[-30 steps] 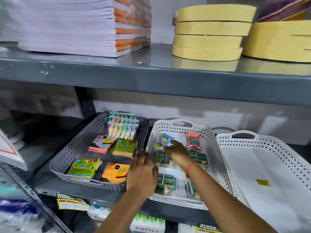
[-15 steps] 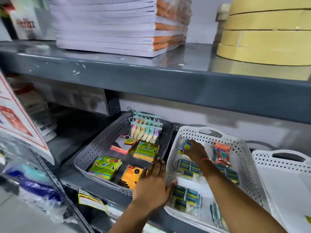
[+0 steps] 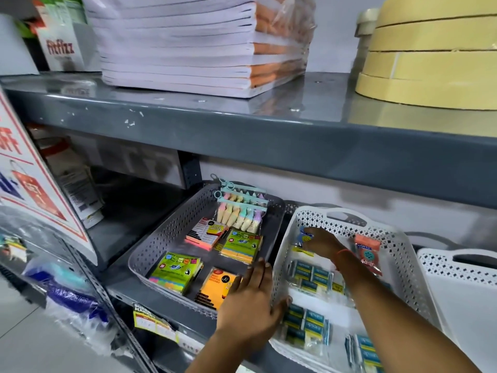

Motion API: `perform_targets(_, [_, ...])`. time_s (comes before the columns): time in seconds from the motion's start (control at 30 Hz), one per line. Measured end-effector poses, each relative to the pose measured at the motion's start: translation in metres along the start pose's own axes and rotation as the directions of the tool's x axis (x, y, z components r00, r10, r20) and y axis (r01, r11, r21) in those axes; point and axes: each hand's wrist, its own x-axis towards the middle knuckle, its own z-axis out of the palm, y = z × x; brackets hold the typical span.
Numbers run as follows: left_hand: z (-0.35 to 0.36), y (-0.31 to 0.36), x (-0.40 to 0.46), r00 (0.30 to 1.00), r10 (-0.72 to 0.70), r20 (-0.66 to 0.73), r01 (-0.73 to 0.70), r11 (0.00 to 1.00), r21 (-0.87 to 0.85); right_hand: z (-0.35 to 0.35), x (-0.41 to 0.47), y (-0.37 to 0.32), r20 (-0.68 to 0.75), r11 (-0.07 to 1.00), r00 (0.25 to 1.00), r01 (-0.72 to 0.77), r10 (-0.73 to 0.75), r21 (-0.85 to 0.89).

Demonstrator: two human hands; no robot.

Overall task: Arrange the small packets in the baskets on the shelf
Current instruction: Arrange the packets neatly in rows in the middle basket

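A white perforated basket [image 3: 400, 267] sits on the lower shelf and holds several teal-and-yellow small packets [image 3: 312, 275] lying flat. My right hand [image 3: 321, 244] reaches into its back left corner, fingers closed on a small blue packet [image 3: 304, 236]. An orange packet [image 3: 367, 253] leans against the right wall. My left hand [image 3: 252, 305] grips the basket's front left wall, thumb over the rim and fingers outside. To the left, a grey basket [image 3: 150, 254] holds sticky-note packs [image 3: 174, 270] and a bag of pastel pieces [image 3: 242, 215].
A second white basket [image 3: 457, 267] stands to the right. The grey upper shelf [image 3: 242, 138] hangs low overhead, carrying a stack of notebooks [image 3: 188, 44] and yellow tape rolls [image 3: 430, 63]. A printed sign [image 3: 32, 184] leans at the left.
My right hand has carried the blue packet further towards the white basket's back left corner. My left hand has stayed at the basket's front left wall. The view has swung left.
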Motion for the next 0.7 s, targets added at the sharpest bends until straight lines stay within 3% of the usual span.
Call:
perform_targets(0.1, [0.000,0.001,-0.001,1.000,-0.020,0.015,0.019,0.999,0.045,0.000,-0.006,0.000,-0.050,0.994,0.999,0.010,-0.005,0.111])
perform_targets(0.27, [-0.003,0.002,0.001,0.998,-0.038,0.049,0.037,0.999,0.023,0.005,-0.020,-0.018,-0.293,0.951,0.956,0.116,-0.029,0.285])
perform_targets(0.37, [-0.025,-0.002,-0.002,0.994,-0.040,0.101,0.068,0.954,-0.293,0.009,-0.031,-0.042,-0.356,0.923,0.932,0.191,-0.064,0.334])
perform_targets(0.47, [-0.050,-0.023,0.005,0.970,-0.190,0.151,0.242,0.728,-0.641,0.017,-0.038,-0.067,-0.415,0.903,0.897,0.297,-0.153,0.310])
perform_targets(0.57, [-0.068,-0.071,0.024,0.936,-0.344,0.072,0.275,0.590,-0.759,0.042,-0.036,-0.090,-0.389,0.814,0.907,0.345,-0.162,0.466])
perform_targets(0.67, [-0.076,-0.118,0.048,0.875,-0.484,0.002,0.280,0.502,-0.818,0.084,-0.032,-0.122,-0.162,0.664,0.986,0.105,0.025,0.741])
perform_targets(0.7, [-0.078,-0.129,0.054,0.863,-0.505,-0.036,0.270,0.520,-0.811,0.099,-0.030,-0.132,-0.087,0.633,0.995,0.033,0.055,0.773])
